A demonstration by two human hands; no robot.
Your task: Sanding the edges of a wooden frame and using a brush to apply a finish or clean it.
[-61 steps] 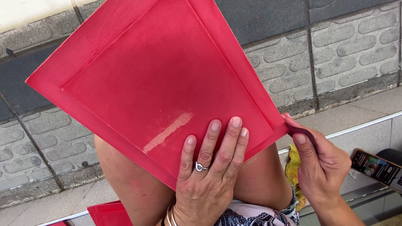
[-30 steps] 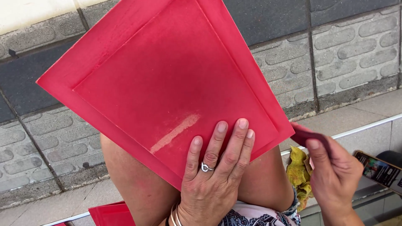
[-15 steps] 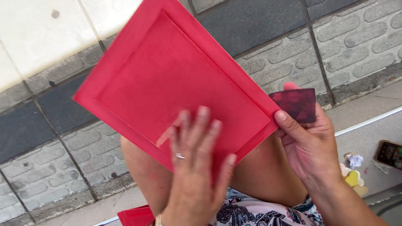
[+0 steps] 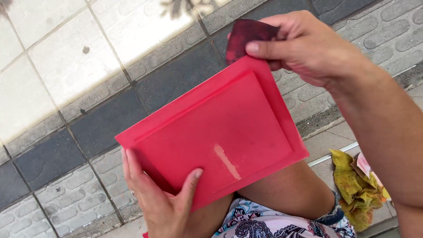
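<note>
A flat red panel with a raised border (image 4: 220, 132) rests tilted on my bare knee (image 4: 286, 189). My left hand (image 4: 161, 198) grips its lower left corner, thumb on the face and fingers wrapped behind the edge. My right hand (image 4: 308, 42) is at the panel's top edge and pinches a small dark red piece of abrasive sheet (image 4: 246, 37) against that edge. A pale scuffed streak (image 4: 227, 161) shows low on the panel's face.
Below me lies paving of white tiles (image 4: 66, 57), dark grey slabs (image 4: 176, 75) and grey patterned blocks (image 4: 75, 198). A crumpled yellow rag (image 4: 357, 189) lies by a metal rail at the lower right. Patterned fabric (image 4: 264, 224) covers my lap.
The panel has turned, and my left hand moved from flat on its face to gripping its lower left corner. My right hand rose from the right side to the top edge with the abrasive piece.
</note>
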